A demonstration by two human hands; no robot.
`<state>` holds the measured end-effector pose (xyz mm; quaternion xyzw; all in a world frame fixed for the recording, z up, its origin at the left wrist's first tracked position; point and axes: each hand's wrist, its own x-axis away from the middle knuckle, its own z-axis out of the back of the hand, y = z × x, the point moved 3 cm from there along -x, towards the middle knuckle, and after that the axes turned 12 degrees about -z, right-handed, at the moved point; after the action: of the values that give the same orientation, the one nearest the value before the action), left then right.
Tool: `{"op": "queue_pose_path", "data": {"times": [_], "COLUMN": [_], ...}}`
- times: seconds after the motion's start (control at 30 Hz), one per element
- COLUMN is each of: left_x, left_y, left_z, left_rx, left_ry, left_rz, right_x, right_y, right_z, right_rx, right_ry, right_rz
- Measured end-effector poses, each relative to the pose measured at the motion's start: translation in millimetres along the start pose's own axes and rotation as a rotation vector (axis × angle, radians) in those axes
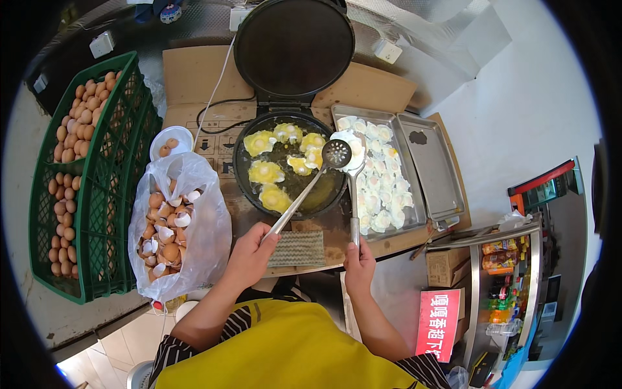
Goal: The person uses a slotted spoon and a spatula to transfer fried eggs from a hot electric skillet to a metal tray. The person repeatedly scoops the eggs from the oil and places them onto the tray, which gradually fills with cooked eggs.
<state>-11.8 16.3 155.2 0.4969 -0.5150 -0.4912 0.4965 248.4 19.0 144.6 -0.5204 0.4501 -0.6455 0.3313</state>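
Note:
My left hand grips the handle of a slotted metal ladle, whose perforated bowl is over the right rim of a round electric griddle. In my right hand is the handle of a metal turner. On the turner's blade lies a fried egg, between the griddle and the tray, partly covered by the ladle. Several yellow-topped eggs sit in oil on the griddle. Rows of cooked white eggs cover much of a metal tray at its right.
Behind stands the griddle's raised lid. On the left are green crates of eggs, a plastic bag of broken shells and a white bowl with eggs. A second metal tray lies far right. A folded cloth rests in front.

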Motion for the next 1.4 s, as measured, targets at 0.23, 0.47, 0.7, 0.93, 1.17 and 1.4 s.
{"op": "queue_pose_path", "data": {"times": [0.23, 0.47, 0.7, 0.93, 1.17, 1.4], "left_x": [1, 3, 6, 8, 11, 14], "left_y": [1, -8, -10, -12, -13, -15], "left_z": [1, 2, 5, 11, 22, 32], "left_rx": [-0.003, -0.012, 0.038, 0.043, 0.004, 0.038], "left_ry": [0.007, 0.019, 0.021, 0.027, 0.011, 0.025], "left_rz": [0.016, 0.040, 0.044, 0.019, 0.042, 0.031], "right_x": [1, 0, 4, 5, 12, 17], "right_y": [-2, 5, 8, 12, 13, 18], "right_z": [2, 2, -1, -8, -18, -28], "right_rx": [0.035, 0.039, 0.054, 0.044, 0.074, 0.058], "right_ry": [-0.015, -0.029, 0.016, 0.004, 0.002, -0.002], "right_rz": [0.013, 0.019, 0.019, 0.006, 0.015, -0.008]}}
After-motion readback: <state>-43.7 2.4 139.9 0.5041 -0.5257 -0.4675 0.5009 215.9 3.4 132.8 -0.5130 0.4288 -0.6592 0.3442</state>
